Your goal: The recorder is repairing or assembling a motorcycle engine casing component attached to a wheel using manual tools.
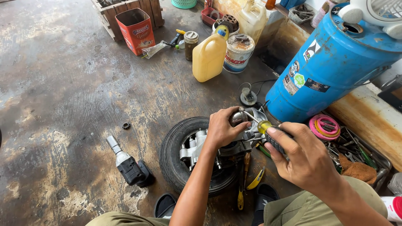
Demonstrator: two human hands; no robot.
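Screwdriver (261,125), yellow-handled with a black grip, sits clasped in the right hand (303,157); the left hand (222,127) clamps a ribbed metal engine part (234,140) over a rubber tyre (176,155); bare stained concrete floor (63,96) lies leftward.

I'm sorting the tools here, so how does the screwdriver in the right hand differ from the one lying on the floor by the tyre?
The held screwdriver is gripped in the right hand, its shaft slanting up onto the metal engine part; the floor screwdriver lies loose beside the tyre. The held one's grip is black and yellow; the floor one's is brown with a yellow end. Both are slim hand tools.
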